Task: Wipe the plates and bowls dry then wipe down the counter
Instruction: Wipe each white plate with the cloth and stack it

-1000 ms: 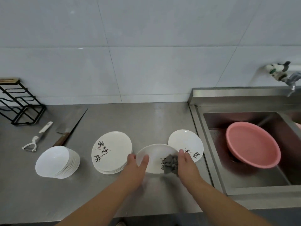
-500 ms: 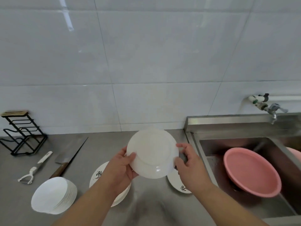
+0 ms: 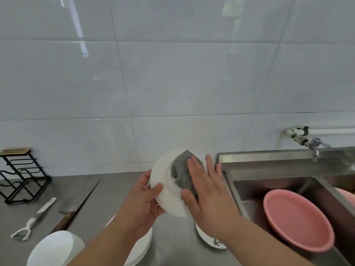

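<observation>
Steel counter (image 3: 115, 189) below, and the plate (image 3: 163, 169) is held up clear of it! Left hand (image 3: 142, 202) grips the rim; right hand (image 3: 209, 192), fingers flat, presses the grey cloth (image 3: 181, 173) onto what looks like the underside. Best play: firm circles, turning the rim round.

One round white ceramic plate (image 3: 165, 191) and one crumpled grey cloth (image 3: 180, 169) sit at centre. One stack of white bowls (image 3: 55, 248) at seven o'clock and one stack of white plates (image 3: 142, 246) at six are too overlapped to count; one ink-marked white plate (image 3: 210, 239) lies at five. Around eight: one wooden-handled steel cleaver (image 3: 76, 202), one white plastic peeler (image 3: 31, 220), one black wire rack (image 3: 23, 172); at four, one round pink plastic basin (image 3: 295, 217).
</observation>
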The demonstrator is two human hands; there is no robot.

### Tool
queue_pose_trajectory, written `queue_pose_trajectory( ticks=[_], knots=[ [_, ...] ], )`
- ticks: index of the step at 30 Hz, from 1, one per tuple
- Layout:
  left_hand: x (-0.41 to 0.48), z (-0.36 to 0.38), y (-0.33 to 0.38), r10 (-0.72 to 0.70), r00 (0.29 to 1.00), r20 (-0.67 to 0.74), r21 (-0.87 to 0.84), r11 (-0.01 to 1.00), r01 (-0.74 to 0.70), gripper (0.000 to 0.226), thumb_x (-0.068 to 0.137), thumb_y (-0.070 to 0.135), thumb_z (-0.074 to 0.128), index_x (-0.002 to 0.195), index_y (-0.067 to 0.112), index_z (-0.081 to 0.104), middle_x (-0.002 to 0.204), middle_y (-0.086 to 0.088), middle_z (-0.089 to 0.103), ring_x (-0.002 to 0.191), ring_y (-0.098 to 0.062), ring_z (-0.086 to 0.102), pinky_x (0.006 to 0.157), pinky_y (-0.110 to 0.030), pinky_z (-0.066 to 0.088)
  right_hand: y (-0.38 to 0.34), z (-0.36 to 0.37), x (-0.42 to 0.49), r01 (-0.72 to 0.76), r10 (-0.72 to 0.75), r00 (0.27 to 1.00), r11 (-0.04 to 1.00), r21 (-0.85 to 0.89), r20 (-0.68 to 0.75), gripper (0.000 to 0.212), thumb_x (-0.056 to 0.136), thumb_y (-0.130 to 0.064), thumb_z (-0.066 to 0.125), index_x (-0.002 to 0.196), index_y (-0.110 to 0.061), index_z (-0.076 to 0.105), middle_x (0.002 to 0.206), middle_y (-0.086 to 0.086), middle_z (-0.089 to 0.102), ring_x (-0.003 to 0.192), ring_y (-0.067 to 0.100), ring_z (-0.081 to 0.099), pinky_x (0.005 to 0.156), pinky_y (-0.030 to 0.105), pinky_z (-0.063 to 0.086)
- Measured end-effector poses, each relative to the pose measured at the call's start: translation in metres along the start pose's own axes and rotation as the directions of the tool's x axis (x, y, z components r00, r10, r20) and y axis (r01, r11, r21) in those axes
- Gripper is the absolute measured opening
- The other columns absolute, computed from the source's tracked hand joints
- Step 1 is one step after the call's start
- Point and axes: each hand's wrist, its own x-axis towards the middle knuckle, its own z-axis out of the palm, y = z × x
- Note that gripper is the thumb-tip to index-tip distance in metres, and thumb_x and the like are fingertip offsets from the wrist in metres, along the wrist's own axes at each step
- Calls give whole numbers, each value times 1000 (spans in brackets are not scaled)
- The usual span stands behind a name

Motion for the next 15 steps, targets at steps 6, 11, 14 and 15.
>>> queue_pose_trajectory(
  ticks=[6,11,14,15],
  knots=[
    [-9,18,10,9,997,82,46,999,-13,46,92,0,57,136,13,54,118,-20,72,88,-34,74,64,-43,63,-23,-3,13,55,-42,998,965,-256,55,102,100,-79,18,163,0,7,172,22,3,160,36,-9,127,53,1],
    [-10,20,20,60,997,57,35,997,-62,51,86,4,61,136,14,56,118,-18,73,88,-28,75,64,-42,62,-28,-5,-5,295,-287,955,945,-139,75,98,100,-75,33,164,-4,14,174,13,3,161,29,-1,128,51,19],
    [-11,16,23,59,997,56,15,998,-60,53,85,5,60,136,15,54,122,-18,71,92,-31,74,65,-46,63,-4,-9,-16,309,-310,951,942,-131,15,90,100,-69,42,163,-8,25,173,12,12,161,30,9,125,55,26],
    [-12,16,24,48,997,62,23,999,-50,51,85,4,61,134,15,55,120,-17,72,93,-31,74,65,-46,62,4,-11,-17,283,-286,958,951,-120,-7,88,101,-69,39,163,-8,27,173,12,13,161,31,10,123,58,28]
  ],
)
